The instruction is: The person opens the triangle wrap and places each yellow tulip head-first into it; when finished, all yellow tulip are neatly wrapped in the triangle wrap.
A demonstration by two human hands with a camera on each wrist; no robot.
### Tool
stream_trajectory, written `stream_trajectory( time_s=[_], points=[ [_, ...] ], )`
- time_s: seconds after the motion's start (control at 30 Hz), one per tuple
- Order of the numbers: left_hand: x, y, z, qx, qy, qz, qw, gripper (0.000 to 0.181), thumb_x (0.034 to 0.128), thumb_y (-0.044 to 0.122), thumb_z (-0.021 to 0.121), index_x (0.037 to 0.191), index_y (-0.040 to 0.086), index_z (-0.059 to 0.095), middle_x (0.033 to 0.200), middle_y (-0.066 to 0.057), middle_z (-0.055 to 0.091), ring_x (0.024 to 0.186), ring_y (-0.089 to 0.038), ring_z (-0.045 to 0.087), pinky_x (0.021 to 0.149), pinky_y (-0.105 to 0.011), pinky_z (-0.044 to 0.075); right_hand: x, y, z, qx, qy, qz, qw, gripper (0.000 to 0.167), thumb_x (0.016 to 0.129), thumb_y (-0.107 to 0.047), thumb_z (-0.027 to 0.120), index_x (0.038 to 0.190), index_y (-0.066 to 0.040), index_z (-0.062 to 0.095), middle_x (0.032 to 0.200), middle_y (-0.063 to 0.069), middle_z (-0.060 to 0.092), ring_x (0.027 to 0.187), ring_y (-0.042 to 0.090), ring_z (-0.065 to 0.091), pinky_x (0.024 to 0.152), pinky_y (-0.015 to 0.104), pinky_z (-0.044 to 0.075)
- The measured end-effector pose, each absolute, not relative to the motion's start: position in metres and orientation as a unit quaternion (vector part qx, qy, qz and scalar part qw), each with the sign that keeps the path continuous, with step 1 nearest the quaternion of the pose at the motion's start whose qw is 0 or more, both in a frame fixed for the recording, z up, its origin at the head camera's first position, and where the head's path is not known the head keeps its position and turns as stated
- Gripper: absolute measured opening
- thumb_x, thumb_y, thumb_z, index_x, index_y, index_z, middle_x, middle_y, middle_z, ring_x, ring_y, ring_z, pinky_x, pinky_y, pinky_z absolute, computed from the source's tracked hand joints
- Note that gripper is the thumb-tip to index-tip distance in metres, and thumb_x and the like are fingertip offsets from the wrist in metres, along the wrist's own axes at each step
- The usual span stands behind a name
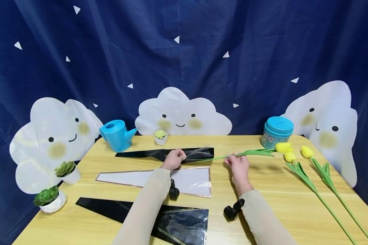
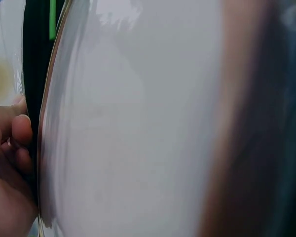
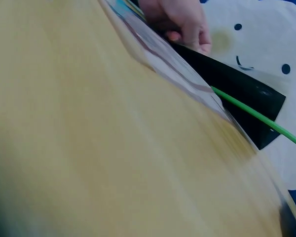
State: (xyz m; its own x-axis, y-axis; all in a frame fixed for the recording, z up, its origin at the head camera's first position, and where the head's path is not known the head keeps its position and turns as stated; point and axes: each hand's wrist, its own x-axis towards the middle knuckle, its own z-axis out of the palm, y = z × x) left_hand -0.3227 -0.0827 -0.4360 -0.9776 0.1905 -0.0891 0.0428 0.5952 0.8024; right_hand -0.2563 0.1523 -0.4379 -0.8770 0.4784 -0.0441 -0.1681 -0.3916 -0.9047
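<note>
In the head view a black tapered sleeve (image 1: 159, 154) with a clear front lies at the table's back. The left hand (image 1: 173, 159) pinches its upper film near the middle. A yellow tulip (image 1: 283, 147) is held level by the right hand (image 1: 239, 168), thumb and fingers round its green stem (image 1: 219, 158); the stem's end lies inside the sleeve's wide right opening. The right wrist view shows the stem (image 3: 256, 114) entering the black sleeve (image 3: 251, 94), with the left hand (image 3: 180, 19) at its edge. The left wrist view shows curled fingers of the left hand (image 2: 12, 148) beside the black film.
A white sleeve (image 1: 190, 180) and another black sleeve (image 1: 184, 221) lie nearer. Two tulips (image 1: 306, 151) (image 1: 290, 157) rest at the right. Behind stand a blue watering can (image 1: 118, 136), a small potted plant (image 1: 161, 136) and a blue tub (image 1: 277, 131); two potted succulents (image 1: 71, 175) (image 1: 53, 202) stand left.
</note>
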Motion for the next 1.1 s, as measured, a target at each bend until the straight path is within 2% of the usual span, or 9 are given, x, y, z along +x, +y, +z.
stream_trajectory(
  time_s=[0.23,0.37,0.57,0.73,1.1],
  points=[
    [-0.323,-0.086,-0.436,0.071,0.886,0.449,0.087,0.014,0.0960,0.012,0.050,0.083,0.007,0.053,0.074,-0.006,0.049,0.056,-0.017,0.048,0.054,-0.028,0.040,-0.259,0.139,-0.439,-0.146,-0.526,0.824,0.152,0.020,0.082,0.013,0.047,0.097,0.000,0.041,0.074,-0.001,0.063,0.064,0.005,0.061,0.064,0.020,0.053],
    [-0.323,-0.086,-0.437,0.073,0.881,0.458,0.090,0.014,0.0962,0.011,0.049,0.083,0.007,0.053,0.075,-0.006,0.048,0.056,-0.018,0.047,0.054,-0.028,0.040,-0.259,0.136,-0.438,-0.150,-0.523,0.826,0.144,0.022,0.082,0.013,0.048,0.100,0.001,0.042,0.075,-0.001,0.064,0.065,0.005,0.062,0.067,0.022,0.053],
    [-0.322,-0.084,-0.435,0.078,0.873,0.471,0.097,0.015,0.0964,0.009,0.048,0.082,0.006,0.052,0.080,-0.007,0.048,0.057,-0.018,0.045,0.054,-0.029,0.039,-0.257,0.149,-0.434,-0.168,-0.509,0.825,0.177,0.022,0.081,0.012,0.049,0.094,-0.004,0.041,0.069,-0.004,0.064,0.061,0.005,0.062,0.062,0.020,0.052],
    [-0.321,-0.084,-0.432,0.073,0.874,0.471,0.096,0.015,0.0964,0.010,0.048,0.082,0.006,0.051,0.078,-0.007,0.047,0.057,-0.018,0.045,0.053,-0.029,0.039,-0.257,0.166,-0.429,-0.185,-0.488,0.823,0.223,0.020,0.081,0.010,0.046,0.090,-0.007,0.040,0.064,-0.004,0.061,0.058,0.006,0.060,0.057,0.019,0.051],
    [-0.322,-0.083,-0.435,0.066,0.877,0.468,0.090,0.015,0.0960,0.011,0.049,0.082,0.007,0.053,0.074,-0.006,0.047,0.056,-0.018,0.046,0.053,-0.029,0.040,-0.254,0.191,-0.423,-0.222,-0.418,0.834,0.283,0.021,0.081,0.012,0.044,0.086,-0.007,0.039,0.060,0.000,0.059,0.051,0.008,0.057,0.051,0.019,0.049]
  ],
)
